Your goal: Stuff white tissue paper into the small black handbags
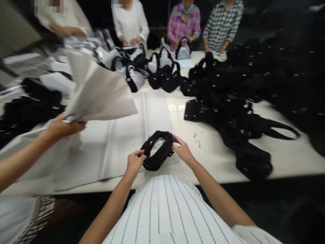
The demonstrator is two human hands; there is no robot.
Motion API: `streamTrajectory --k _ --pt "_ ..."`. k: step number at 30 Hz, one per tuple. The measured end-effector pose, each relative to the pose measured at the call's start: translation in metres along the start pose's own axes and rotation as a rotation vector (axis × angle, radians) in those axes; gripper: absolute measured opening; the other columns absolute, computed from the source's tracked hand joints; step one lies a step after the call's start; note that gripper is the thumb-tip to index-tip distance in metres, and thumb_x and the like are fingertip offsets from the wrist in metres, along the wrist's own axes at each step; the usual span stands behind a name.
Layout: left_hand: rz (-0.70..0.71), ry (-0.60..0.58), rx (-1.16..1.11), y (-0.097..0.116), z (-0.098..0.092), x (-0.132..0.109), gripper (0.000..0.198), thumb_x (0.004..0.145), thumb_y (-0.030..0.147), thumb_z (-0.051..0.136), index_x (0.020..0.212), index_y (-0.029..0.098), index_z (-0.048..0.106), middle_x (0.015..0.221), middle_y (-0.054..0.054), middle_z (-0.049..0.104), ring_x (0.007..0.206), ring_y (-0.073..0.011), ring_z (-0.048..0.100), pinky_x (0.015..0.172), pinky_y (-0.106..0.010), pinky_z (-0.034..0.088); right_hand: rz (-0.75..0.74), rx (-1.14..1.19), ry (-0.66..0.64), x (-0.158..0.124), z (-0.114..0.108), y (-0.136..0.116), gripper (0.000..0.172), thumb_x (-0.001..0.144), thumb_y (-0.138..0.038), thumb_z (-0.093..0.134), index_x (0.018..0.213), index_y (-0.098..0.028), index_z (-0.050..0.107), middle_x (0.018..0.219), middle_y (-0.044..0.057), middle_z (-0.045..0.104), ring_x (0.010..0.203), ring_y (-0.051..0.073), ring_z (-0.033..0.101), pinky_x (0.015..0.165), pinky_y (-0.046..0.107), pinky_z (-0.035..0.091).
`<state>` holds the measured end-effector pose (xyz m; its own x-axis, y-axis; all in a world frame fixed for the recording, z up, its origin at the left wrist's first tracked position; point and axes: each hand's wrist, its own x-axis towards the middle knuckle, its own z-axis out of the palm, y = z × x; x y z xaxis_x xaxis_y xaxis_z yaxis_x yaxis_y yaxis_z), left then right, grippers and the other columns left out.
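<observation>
Close in front of me, a small black bag (162,154) rests at the table's near edge, its mouth facing up. White crumpled filling shows inside the opening. My left hand (135,161) grips the bag's left rim between thumb and fingers. On the opposite side, my right hand (181,147) pinches the right rim. Beneath the bag lies a layer of pale sheets (124,135).
From the left, a co-worker's hand (67,127) lifts a large pale sheet (101,91). Black bags (223,88) are heaped on the right, others (162,71) stand farther back. Small scraps (197,143) lie on the white table (284,156). Several people stand across it.
</observation>
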<state>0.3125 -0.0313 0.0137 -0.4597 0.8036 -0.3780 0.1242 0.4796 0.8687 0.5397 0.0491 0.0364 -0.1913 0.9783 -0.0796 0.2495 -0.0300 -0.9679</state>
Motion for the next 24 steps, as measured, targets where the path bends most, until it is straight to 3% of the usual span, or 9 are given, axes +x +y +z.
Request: streamTrajectory --k 5,9,12,14,18,21,24 --pt "-0.122 0.029 -0.352 -0.007 0.016 -0.005 0.043 0.051 0.02 0.078 0.092 0.011 0.07 0.078 -0.002 0.065 0.068 -0.014 0.062 0.065 -0.03 0.057 -0.036 -0.153 0.08 0.007 0.01 0.01 0.06 0.075 -0.02 0.061 0.133 -0.018 0.051 0.124 0.009 0.058 0.107 0.019 0.059 0.085 0.03 0.054" --pt "-0.247 -0.109 -0.562 -0.013 0.026 -0.014 0.022 0.06 0.014 0.072 0.082 0.013 0.067 0.08 -0.004 0.069 0.076 -0.0164 0.066 0.076 -0.033 0.059 -0.097 -0.414 0.231 0.009 0.014 0.008 0.061 0.072 -0.013 0.058 0.132 -0.02 0.052 0.125 0.008 0.053 0.116 0.021 0.049 0.102 0.034 0.044" --pt "-0.334 -0.197 -0.601 -0.019 0.033 -0.023 0.011 0.069 0.009 0.06 0.077 0.017 0.063 0.082 -0.003 0.069 0.081 -0.0159 0.066 0.081 -0.032 0.058 -0.048 -0.531 0.199 0.011 0.018 0.007 0.066 0.071 -0.018 0.061 0.136 -0.017 0.047 0.124 0.01 0.05 0.118 0.023 0.046 0.105 0.034 0.039" --pt "-0.355 -0.268 -0.565 -0.025 0.037 -0.027 0.015 0.069 0.008 0.06 0.08 0.017 0.061 0.082 -0.003 0.068 0.081 -0.0165 0.067 0.082 -0.032 0.058 -0.023 -0.622 0.113 0.012 0.019 0.009 0.065 0.072 -0.018 0.06 0.136 -0.016 0.045 0.12 0.01 0.052 0.114 0.023 0.049 0.1 0.033 0.042" --pt "-0.309 -0.429 -0.234 -0.033 0.042 -0.022 0.035 0.062 0.011 0.071 0.094 0.014 0.057 0.086 -0.007 0.066 0.074 -0.0187 0.067 0.075 -0.035 0.059 -0.048 -0.894 0.035 0.014 0.018 0.014 0.035 0.08 -0.009 0.048 0.113 -0.017 0.059 0.112 0.009 0.057 0.104 0.022 0.055 0.089 0.033 0.045" --pt "-0.165 -0.327 0.071 -0.029 0.047 0.0 0.063 0.06 0.025 0.078 0.115 0.011 0.05 0.104 -0.013 0.063 0.079 -0.0191 0.066 0.07 -0.034 0.057 -0.016 -1.055 0.003 0.019 0.015 0.014 0.024 0.085 -0.011 0.046 0.105 -0.015 0.058 0.109 0.011 0.06 0.1 0.024 0.059 0.083 0.035 0.047" --pt "0.085 -0.231 0.227 -0.011 0.056 0.029 0.089 0.057 0.034 0.08 0.134 0.015 0.038 0.119 -0.015 0.057 0.089 -0.0195 0.064 0.074 -0.033 0.055 -0.001 -1.143 0.024 0.028 0.008 0.011 0.023 0.09 -0.014 0.043 0.109 -0.011 0.056 0.11 0.015 0.062 0.099 0.026 0.062 0.08 0.036 0.047"
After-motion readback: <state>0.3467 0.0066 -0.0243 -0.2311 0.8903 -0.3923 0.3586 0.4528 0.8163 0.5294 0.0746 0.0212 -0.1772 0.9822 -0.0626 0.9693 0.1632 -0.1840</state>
